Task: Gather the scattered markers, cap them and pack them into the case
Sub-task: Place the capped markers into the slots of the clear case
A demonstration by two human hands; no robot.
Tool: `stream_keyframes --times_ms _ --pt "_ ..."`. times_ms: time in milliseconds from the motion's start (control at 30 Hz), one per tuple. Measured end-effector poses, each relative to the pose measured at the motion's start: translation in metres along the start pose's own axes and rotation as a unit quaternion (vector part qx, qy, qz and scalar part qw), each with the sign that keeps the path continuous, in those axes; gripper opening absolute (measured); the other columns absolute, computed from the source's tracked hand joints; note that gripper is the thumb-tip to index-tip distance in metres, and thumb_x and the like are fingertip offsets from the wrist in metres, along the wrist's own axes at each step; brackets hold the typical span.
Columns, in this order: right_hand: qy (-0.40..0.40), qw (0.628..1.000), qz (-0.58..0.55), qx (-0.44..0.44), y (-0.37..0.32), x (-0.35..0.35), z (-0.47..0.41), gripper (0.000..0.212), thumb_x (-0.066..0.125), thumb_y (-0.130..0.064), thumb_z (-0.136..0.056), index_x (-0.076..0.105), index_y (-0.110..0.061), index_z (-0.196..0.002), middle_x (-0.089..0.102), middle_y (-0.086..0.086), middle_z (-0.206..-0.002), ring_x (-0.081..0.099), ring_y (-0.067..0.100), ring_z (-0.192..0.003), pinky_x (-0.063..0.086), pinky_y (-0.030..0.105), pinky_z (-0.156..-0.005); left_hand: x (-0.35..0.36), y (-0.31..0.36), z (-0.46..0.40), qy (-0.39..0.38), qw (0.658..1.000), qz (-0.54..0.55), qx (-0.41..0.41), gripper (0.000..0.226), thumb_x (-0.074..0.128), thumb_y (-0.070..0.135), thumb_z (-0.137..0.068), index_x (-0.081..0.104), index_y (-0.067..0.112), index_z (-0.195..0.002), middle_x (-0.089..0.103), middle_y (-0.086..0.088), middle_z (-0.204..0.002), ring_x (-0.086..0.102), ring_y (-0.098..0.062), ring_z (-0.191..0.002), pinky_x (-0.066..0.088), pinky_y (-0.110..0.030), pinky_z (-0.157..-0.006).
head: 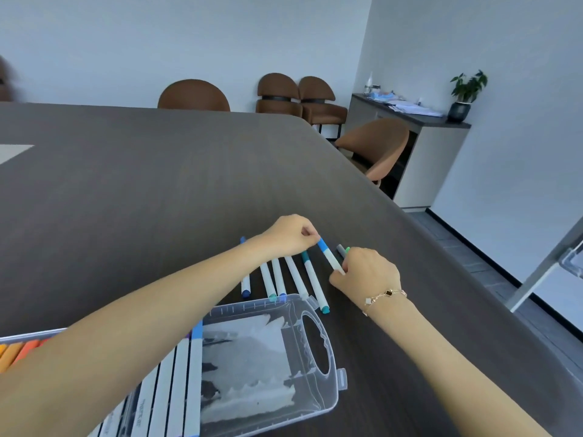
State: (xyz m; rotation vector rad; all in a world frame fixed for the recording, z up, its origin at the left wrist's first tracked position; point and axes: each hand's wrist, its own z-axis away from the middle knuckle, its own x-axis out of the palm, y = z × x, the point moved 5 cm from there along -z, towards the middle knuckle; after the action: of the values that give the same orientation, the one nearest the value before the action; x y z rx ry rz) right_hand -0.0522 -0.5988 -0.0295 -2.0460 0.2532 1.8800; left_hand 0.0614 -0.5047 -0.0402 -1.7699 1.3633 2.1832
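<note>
1. Markers are already filling the case on its left side.
2. Both hands, left hand and right hand, are pinching one blue-capped marker, apparently capping it.
3. Five markers are waiting on the table, beyond the case.

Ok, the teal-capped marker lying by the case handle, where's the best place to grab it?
Pinch the teal-capped marker mid-barrel, from above. It lies flat on the table, its white barrel is bare, there's a gap on its right, and its near cap sits close to the case.
</note>
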Motion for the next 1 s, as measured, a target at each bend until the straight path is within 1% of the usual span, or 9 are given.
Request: stream_keyframes --times_ms 133,233,367,467,533,667,767,900,1000 --pt "-0.02 0.986 -0.165 -0.028 -0.032 -0.007 0.011 0.03 0.06 -0.036 -0.081 0.056 -0.011 -0.065 0.051 0.003 -0.06 0.046 0.016 -0.053 0.035 0.022 -0.049 -0.059 0.003 0.042 0.055 0.998 0.017 -0.004 0.025 0.064 0.04 -0.086 0.069 0.018 -0.097 0.065 0.01 -0.09 0.06 -0.004 -0.086 0.042 -0.016 -0.07" --pt "-0.107 0.963 -0.235 -0.072 -0.071 -0.006 0.03 0.04 0.06 -0.035 -0.081 0.048 -0.01 -0.052 0.037 0.003 -0.049 0.037 0.014 -0.045 0.033 0.022 -0.047 -0.088 -0.01 0.086 0.042 0.999 0.003 -0.027 0.026 0.07 0.043 -0.08 0.069 0.02 -0.092 0.067 0.01 -0.087 0.061 -0.002 -0.082 0.04 -0.012 -0.062" --pt "-0.232 0.94 -0.22 -0.119 -0.114 0.004 0.063 0.043 0.057 -0.037 -0.082 0.035 -0.016 -0.051 0.032 0.0 -0.05 0.032 0.014 -0.047 0.027 0.022 -0.05 -0.095 -0.035 0.139 0.005 0.998 -0.014 -0.058 0.029 0.071 0.047 -0.078 0.07 0.021 -0.092 0.068 0.012 -0.089 0.061 0.0 -0.084 0.043 -0.012 -0.068" --pt "-0.274 0.928 -0.208 -0.142 -0.129 0.02 0.084 0.046 0.056 -0.037 -0.082 0.029 -0.019 -0.049 0.022 -0.008 -0.039 0.023 0.007 -0.033 0.021 0.019 -0.04 -0.084 -0.047 0.16 -0.037 0.997 -0.027 -0.062 0.029 0.071 0.047 -0.077 0.071 0.022 -0.091 0.066 0.014 -0.086 0.06 0.002 -0.081 0.043 -0.012 -0.069" --pt "-0.287 0.926 -0.192 -0.153 -0.132 0.032 0.093 0.046 0.056 -0.038 -0.083 0.031 -0.02 -0.048 0.023 -0.009 -0.037 0.025 0.006 -0.031 0.022 0.017 -0.041 -0.075 -0.054 0.167 -0.055 0.996 -0.025 -0.06 0.029 0.073 0.047 -0.076 0.07 0.021 -0.089 0.066 0.013 -0.082 0.059 0.001 -0.075 0.043 -0.014 -0.067" --pt "-0.305 0.924 -0.175 -0.152 -0.129 0.044 0.098 0.037 0.055 -0.04 -0.083 0.05 -0.017 -0.055 0.047 -0.004 -0.051 0.042 0.008 -0.048 0.037 0.021 -0.055 -0.066 -0.063 0.173 -0.066 0.996 -0.033 -0.058 0.03 0.075 0.047 -0.073 0.069 0.022 -0.088 0.067 0.011 -0.079 0.057 0.001 -0.067 0.041 -0.015 -0.062" --pt "-0.328 0.915 -0.168 -0.165 -0.127 0.043 0.102 0.034 0.055 -0.043 -0.087 0.067 -0.013 -0.077 0.065 0.001 -0.072 0.054 0.008 -0.063 0.048 0.023 -0.067 -0.061 -0.065 0.176 -0.064 0.996 -0.029 -0.046 0.028 0.076 0.047 -0.073 0.068 0.023 -0.086 0.065 0.011 -0.08 0.057 0.0 -0.069 0.041 -0.014 -0.062" --pt "-0.329 0.909 -0.161 -0.201 -0.126 0.042 0.103 0.034 0.053 -0.045 -0.09 0.065 -0.013 -0.084 0.064 0.001 -0.081 0.056 0.011 -0.071 0.047 0.023 -0.072 -0.058 -0.066 0.181 -0.027 0.999 -0.028 -0.034 0.029 0.075 0.045 -0.073 0.069 0.022 -0.089 0.058 0.013 -0.083 0.054 -0.003 -0.075 0.037 -0.014 -0.062" --pt "-0.332 0.905 -0.16 -0.215 -0.126 0.042 0.101 0.036 0.056 -0.045 -0.089 0.068 -0.012 -0.093 0.07 0.007 -0.093 0.058 0.011 -0.077 0.049 0.024 -0.074 -0.059 -0.066 0.183 -0.016 0.999 -0.042 -0.017 0.03 0.075 0.047 -0.072 0.07 0.022 -0.088 0.06 0.012 -0.085 0.053 -0.003 -0.078 0.035 -0.012 -0.062"
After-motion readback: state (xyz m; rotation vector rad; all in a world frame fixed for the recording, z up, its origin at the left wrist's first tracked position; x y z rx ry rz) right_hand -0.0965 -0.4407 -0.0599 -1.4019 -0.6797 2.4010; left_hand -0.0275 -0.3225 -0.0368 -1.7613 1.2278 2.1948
